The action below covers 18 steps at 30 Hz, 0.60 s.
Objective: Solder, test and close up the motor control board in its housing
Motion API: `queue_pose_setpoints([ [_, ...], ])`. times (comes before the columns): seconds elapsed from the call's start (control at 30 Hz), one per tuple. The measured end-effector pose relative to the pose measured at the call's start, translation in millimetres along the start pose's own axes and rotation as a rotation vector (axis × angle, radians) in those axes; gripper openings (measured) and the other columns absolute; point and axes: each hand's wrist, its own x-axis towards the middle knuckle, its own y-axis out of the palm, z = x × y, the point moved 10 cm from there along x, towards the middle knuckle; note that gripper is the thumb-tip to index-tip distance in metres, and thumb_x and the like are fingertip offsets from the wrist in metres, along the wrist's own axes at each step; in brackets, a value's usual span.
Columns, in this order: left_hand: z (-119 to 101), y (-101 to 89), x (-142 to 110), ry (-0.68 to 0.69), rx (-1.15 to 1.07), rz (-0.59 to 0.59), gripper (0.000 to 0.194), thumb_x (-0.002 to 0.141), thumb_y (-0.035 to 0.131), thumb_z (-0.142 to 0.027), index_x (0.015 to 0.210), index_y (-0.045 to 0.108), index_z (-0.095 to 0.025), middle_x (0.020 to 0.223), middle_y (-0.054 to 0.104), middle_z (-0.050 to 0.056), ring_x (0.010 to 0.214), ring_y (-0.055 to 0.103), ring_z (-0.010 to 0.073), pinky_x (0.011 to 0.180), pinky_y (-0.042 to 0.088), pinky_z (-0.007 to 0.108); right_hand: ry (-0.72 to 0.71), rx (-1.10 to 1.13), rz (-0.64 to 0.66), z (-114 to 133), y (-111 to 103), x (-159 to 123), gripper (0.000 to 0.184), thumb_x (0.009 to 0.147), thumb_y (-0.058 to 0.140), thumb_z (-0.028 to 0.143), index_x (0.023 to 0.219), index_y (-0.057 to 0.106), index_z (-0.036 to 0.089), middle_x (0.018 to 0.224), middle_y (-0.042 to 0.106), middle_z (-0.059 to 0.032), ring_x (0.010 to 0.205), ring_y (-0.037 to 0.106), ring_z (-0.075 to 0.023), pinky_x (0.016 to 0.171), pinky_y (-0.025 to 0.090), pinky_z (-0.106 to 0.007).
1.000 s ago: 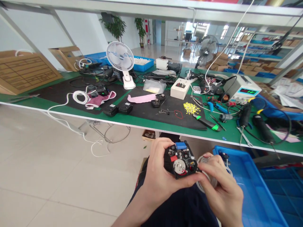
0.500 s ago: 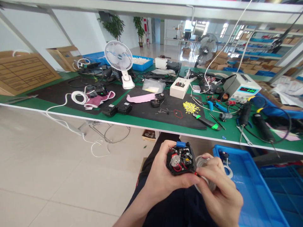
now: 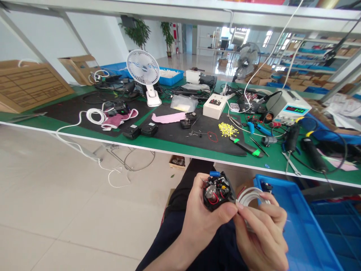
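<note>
My left hand [image 3: 197,214] is wrapped round a small open black housing [image 3: 218,191], tilted toward me above my lap. Inside it sit a round metal motor, red wires, a yellow part and a blue component [image 3: 214,174] at the top edge. My right hand [image 3: 261,229] is closed at the housing's lower right corner, thumb and forefinger pinched near the left thumb. A coil of white cable [image 3: 251,196] hangs in the right hand's fingers, with a thin red wire end beside it. What exactly the fingertips pinch is hidden.
On the green bench [image 3: 175,145] lie a pile of yellow-tipped parts [image 3: 228,129], a cutter knife [image 3: 246,146], screwdrivers and a wrench [image 3: 291,163]. A white fan [image 3: 143,67] and a power supply [image 3: 289,107] stand farther back. A blue tray [image 3: 307,226] is at my right.
The housing has turned and tipped slightly in my left hand. My right hand has shifted a little, and the white cable coil now shows more openly. The red piece at the corner is now covered.
</note>
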Motion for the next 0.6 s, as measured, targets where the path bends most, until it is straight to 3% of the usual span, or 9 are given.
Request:
queue_pose_setpoints([
  [0.07,2.1,0.8,1.5,-0.023,-0.01,0.023,0.053,0.08,0.091,-0.045,0.111,0.055,-0.02,0.094,0.058,-0.002,0.081,0.052,0.0104,0.072,0.046,0.02,0.083,0.137,0.049,-7.0,5.9,0.2,0.038,0.089,0.075,-0.002,0.114,0.077,0.026,0.082,0.07,0.0007,0.08,0.054,-0.0189,0.102,0.048,-0.053],
  [0.17,5.6,2.3,3.9,-0.083,0.009,0.092,0.055,0.079,0.092,-0.042,0.112,0.054,-0.021,0.095,0.06,-0.001,0.082,0.056,0.012,0.075,0.047,0.023,0.363,0.411,0.184,-30.4,22.6,-4.9,0.025,0.095,0.072,0.007,0.111,0.074,0.026,0.092,0.068,-0.0013,0.093,0.062,-0.0208,0.099,0.05,-0.043],
  [0.3,-2.6,-10.9,8.9,-0.021,0.244,0.097,0.064,0.071,0.098,-0.045,0.118,0.06,-0.023,0.107,0.063,0.003,0.095,0.06,0.0197,0.085,0.05,0.03,0.63,0.647,0.439,-45.4,45.2,-22.5,0.005,0.1,0.072,0.024,0.103,0.076,0.026,0.092,0.066,-0.0023,0.094,0.063,-0.0201,0.086,0.051,-0.031],
  [0.47,-18.9,-19.1,12.9,0.119,0.374,0.139,0.082,0.062,0.1,-0.055,0.131,0.063,-0.03,0.124,0.06,0.006,0.112,0.062,0.0274,0.099,0.05,0.038,0.796,0.871,0.583,-50.8,56.5,-38.3,0.027,0.106,0.064,0.047,0.11,0.08,0.026,0.075,0.058,-0.0004,0.069,0.051,-0.0139,0.068,0.045,-0.024],
  [0.6,-27.6,-16.7,12.0,0.155,0.42,0.185,0.087,0.057,0.1,-0.058,0.132,0.063,-0.034,0.126,0.06,0.005,0.114,0.063,0.0282,0.099,0.05,0.038,0.823,0.948,0.701,-43.7,66.4,-41.6,0.025,0.104,0.068,0.046,0.101,0.078,0.023,0.087,0.062,-0.0025,0.083,0.057,-0.017,0.078,0.046,-0.027],
])
